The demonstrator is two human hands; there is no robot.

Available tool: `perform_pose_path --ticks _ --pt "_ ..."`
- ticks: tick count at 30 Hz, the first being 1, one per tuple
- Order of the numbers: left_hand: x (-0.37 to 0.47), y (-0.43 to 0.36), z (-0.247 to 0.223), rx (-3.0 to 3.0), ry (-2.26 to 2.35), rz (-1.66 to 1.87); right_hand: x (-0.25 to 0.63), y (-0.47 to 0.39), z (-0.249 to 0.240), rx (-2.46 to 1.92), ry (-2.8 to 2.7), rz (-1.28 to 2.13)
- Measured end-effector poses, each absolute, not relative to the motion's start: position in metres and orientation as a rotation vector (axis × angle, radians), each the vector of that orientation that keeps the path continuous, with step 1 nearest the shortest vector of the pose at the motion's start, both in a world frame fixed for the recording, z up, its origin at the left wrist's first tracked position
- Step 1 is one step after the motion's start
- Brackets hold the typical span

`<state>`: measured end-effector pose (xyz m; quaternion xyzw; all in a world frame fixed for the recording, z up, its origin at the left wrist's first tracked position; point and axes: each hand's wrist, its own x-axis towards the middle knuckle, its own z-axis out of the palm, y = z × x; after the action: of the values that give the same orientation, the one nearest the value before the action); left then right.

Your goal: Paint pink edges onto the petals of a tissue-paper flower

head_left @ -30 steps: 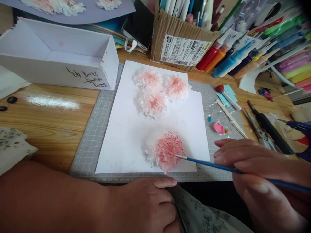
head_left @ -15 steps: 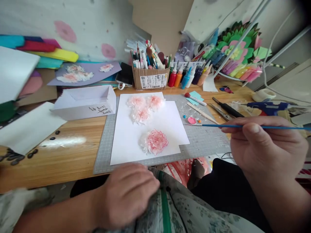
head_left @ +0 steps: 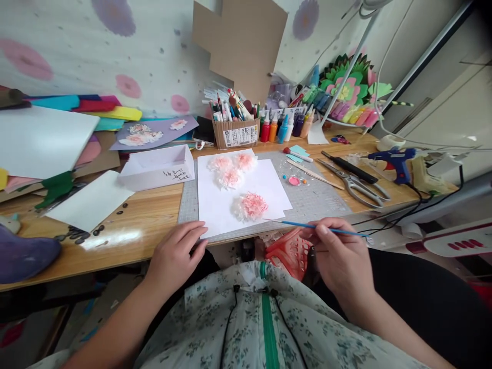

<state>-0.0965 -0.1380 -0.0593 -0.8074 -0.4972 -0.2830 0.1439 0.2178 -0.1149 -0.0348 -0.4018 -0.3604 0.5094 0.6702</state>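
A thin blue paintbrush [head_left: 303, 224] is pinched in my right hand [head_left: 342, 253], its tip close to the lower right edge of a fluffy pink-and-white paper flower [head_left: 251, 206]. That flower lies on a white sheet [head_left: 215, 210], below a group of three paler pink flowers [head_left: 229, 169]. My left hand [head_left: 177, 253] rests its fingertips at the sheet's lower left corner, fingers stretched out and holding nothing. Right of the sheet, a blob of pink paint [head_left: 294, 181] sits between small blue and orange dots on clear plastic.
Under the sheet is a grey cutting mat [head_left: 326, 197]. Scissors [head_left: 359, 187] and a blue glue gun [head_left: 395, 161] lie to the right. Behind stand a cardboard box [head_left: 236, 135] of pens and several paint bottles [head_left: 283, 129]. A white paper tray [head_left: 157, 166] is at left.
My right hand has brought the paintbrush left and down to the lower flower. My left hand has moved from my lap to the sheet's corner and its fingers have opened. The view has shifted.
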Motion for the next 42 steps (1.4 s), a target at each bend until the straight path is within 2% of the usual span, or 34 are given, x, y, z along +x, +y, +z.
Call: perform_pose_path --ticks 13,42 --pt "-0.089 -0.134 -0.081 -2.240 -1.289 -0.886 0.208 -0.100 -0.079 -0.972 -0.788 1.309" --pt "-0.087 -0.136 -0.081 -2.238 -1.326 -0.919 0.196 -0.105 -0.078 -1.059 -0.848 1.191"
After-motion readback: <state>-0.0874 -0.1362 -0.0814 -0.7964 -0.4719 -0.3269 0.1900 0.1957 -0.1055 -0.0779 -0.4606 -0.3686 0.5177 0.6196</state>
